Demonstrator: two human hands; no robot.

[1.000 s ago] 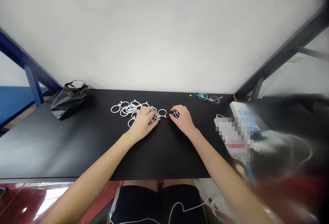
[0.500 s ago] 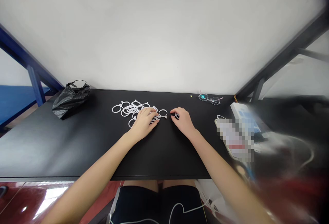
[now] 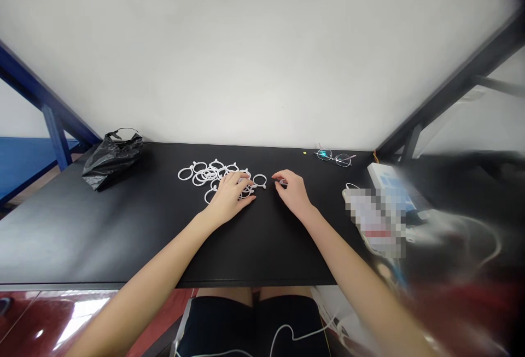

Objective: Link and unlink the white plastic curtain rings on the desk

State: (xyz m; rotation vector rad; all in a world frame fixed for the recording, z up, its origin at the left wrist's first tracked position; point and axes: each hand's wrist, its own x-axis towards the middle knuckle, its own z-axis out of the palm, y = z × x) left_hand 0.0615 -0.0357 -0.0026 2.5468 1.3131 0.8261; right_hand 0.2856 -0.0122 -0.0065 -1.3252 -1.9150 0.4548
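With 12 o'clock toward the wall, my feed shows the left hand (image 3: 232, 195) palm-down at the 3 o'clock end of a loose pile of white plastic rings (image 3: 203, 174), its fingers spread across them. I can't tell whether it grips any. The pile lies long from 9 to 3 o'clock on the black tabletop (image 3: 123, 236). A lone ring (image 3: 259, 181) sits just off the pile, at about 2 o'clock from the left hand and 10 o'clock from the right hand (image 3: 291, 193). The left fingertips are slightly nearer to it. The right hand's thumb and forefinger stand narrow around a small white piece (image 3: 282, 182), mostly hidden, so I can't confirm a hold. A black plastic bag (image 3: 111, 161) lies at 10 o'clock, and glasses (image 3: 334, 157) at 1 o'clock.
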